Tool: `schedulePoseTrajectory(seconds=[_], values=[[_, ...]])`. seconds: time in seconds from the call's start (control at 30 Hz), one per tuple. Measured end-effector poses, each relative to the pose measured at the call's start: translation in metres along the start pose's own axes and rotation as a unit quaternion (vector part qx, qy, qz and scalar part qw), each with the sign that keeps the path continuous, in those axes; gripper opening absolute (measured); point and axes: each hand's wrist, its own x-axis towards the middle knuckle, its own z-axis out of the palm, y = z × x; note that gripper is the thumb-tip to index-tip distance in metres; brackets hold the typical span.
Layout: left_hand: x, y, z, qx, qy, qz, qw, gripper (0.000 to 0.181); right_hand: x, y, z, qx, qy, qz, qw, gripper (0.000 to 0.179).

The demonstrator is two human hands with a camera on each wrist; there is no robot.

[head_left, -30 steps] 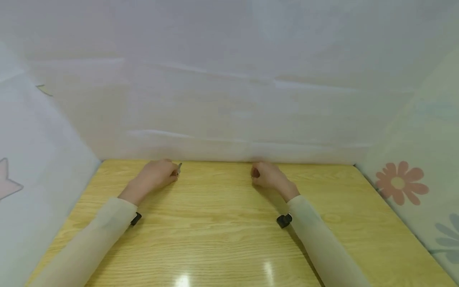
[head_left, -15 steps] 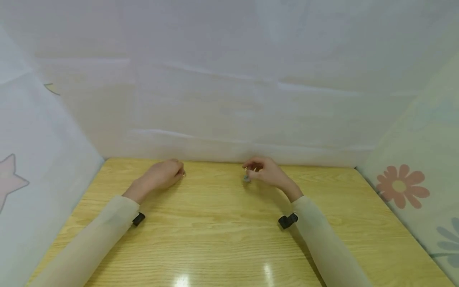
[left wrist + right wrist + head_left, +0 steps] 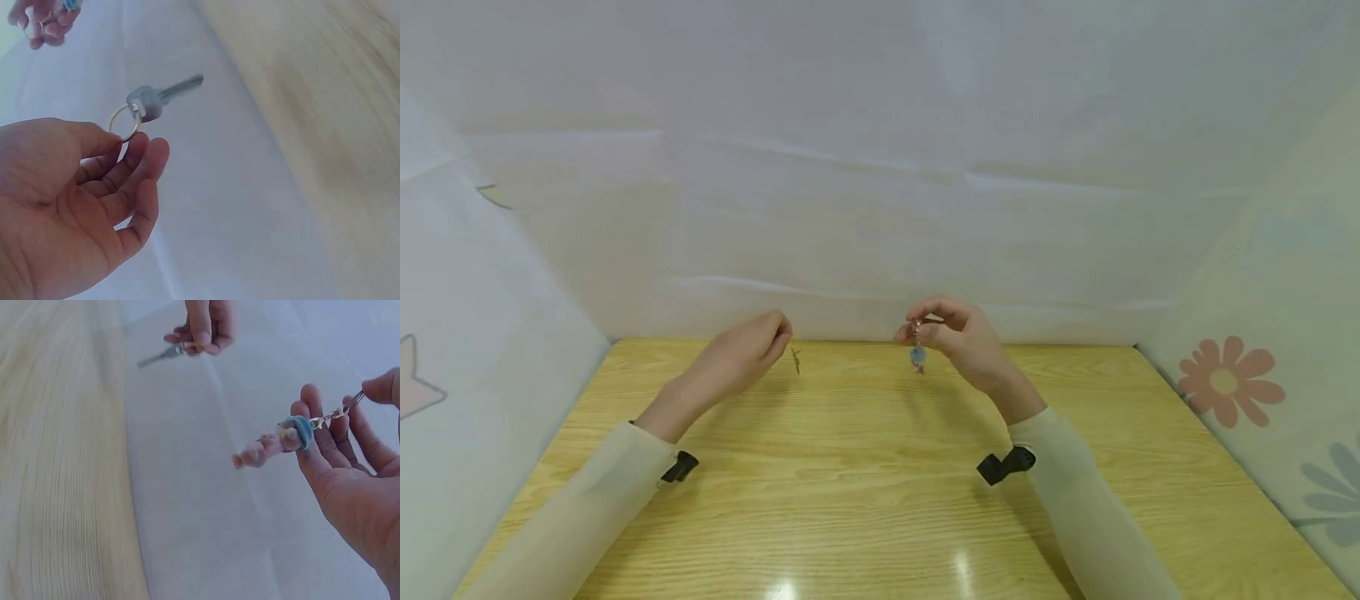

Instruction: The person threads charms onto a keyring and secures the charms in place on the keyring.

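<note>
My left hand (image 3: 736, 360) pinches a thin brass-coloured ring (image 3: 114, 119) between thumb and fingers. From that ring hangs a silver key (image 3: 147, 103), its blade pointing away from the hand. On the right, my other hand (image 3: 966, 346) holds a keychain by its metal split ring (image 3: 30, 25) with thumb and fingertips. A short silver chain (image 3: 331, 416) links this ring to a small figurine (image 3: 272, 444) with a blue hat and pinkish body. Both hands are raised above the far part of the table, apart from each other, and the key and figurine dangle freely.
A light wood-grain table (image 3: 850, 467) lies below the hands. White cloth (image 3: 880, 208) rises behind its far edge, and printed cloth with a red flower (image 3: 1225, 382) stands on the right side. Dark wrist cameras (image 3: 1006, 465) sit under the sleeves.
Both hands have risen from the table's far edge. The key now hangs below the left hand, and the figurine keychain has come into view hanging from the right hand.
</note>
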Motion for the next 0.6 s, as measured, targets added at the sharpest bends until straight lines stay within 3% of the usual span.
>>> schedulePoseTrajectory(seconds=[0.13, 0.23, 0.33, 0.43, 0.6], values=[[-0.003, 0.025, -0.011, -0.026, 0.033, 0.013, 0.999, 0.021, 0.002, -0.013, 0.016, 0.067, 0.026, 0.034, 0.9968, 0.021], [-0.007, 0.044, -0.017, -0.087, 0.061, 0.027, 0.994, 0.019, 0.001, -0.022, 0.028, 0.06, 0.045, 0.08, 0.9939, 0.023], [-0.011, 0.059, -0.021, -0.155, 0.075, 0.045, 0.984, 0.017, -0.001, -0.03, 0.04, 0.036, 0.038, 0.109, 0.9926, 0.024], [-0.015, 0.069, -0.023, -0.193, 0.068, 0.052, 0.9775, 0.015, -0.005, -0.036, 0.052, -0.006, 0.007, 0.086, 0.9963, 0.024], [-0.021, 0.082, -0.024, -0.233, 0.056, 0.046, 0.9697, 0.013, -0.012, -0.045, 0.073, -0.079, -0.036, -0.014, 0.9962, 0.018]])
